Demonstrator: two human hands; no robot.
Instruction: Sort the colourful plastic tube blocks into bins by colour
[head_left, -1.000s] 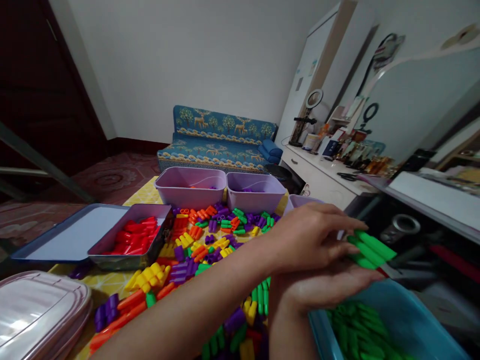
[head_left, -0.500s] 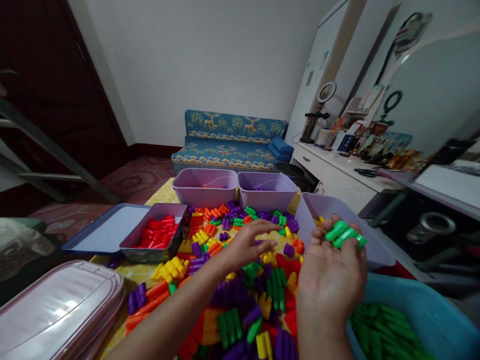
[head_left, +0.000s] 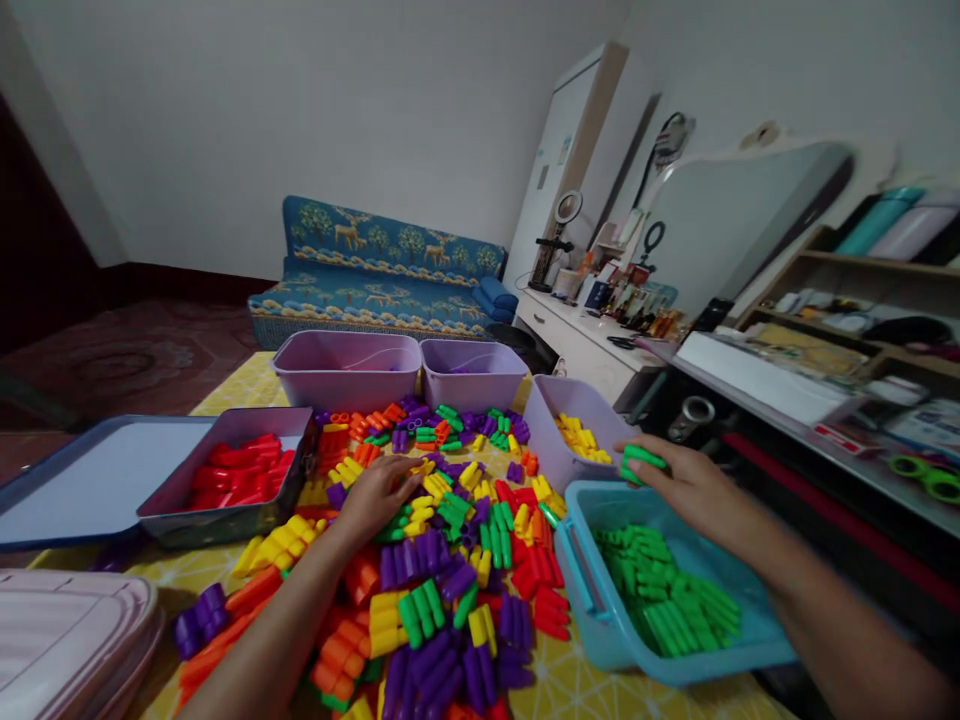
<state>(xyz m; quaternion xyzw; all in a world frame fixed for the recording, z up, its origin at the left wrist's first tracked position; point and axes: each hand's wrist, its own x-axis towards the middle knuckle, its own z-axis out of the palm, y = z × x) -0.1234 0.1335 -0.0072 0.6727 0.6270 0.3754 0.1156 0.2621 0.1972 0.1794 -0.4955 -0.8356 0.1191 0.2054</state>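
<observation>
A heap of small plastic pieces point(head_left: 442, 560) in red, orange, yellow, green and purple covers the yellow tablecloth. My left hand point(head_left: 379, 492) rests on the heap with its fingers curled over some pieces near the middle. My right hand point(head_left: 686, 485) hovers over the far end of a blue bin point(head_left: 600, 625) that holds several green pieces point(head_left: 667, 600), and its fingers are closed on green pieces point(head_left: 639, 460).
A tin point(head_left: 225, 500) with red pieces stands at the left beside its blue lid point(head_left: 82, 490). Two lilac tubs point(head_left: 345, 368) stand at the back, a third point(head_left: 551, 440) holds yellow pieces. A pink case point(head_left: 67, 630) lies front left. A cluttered desk runs along the right.
My right hand turned palm down and moved over the blue bin with the green pieces. My left hand dropped onto the heap. The view swung to the right.
</observation>
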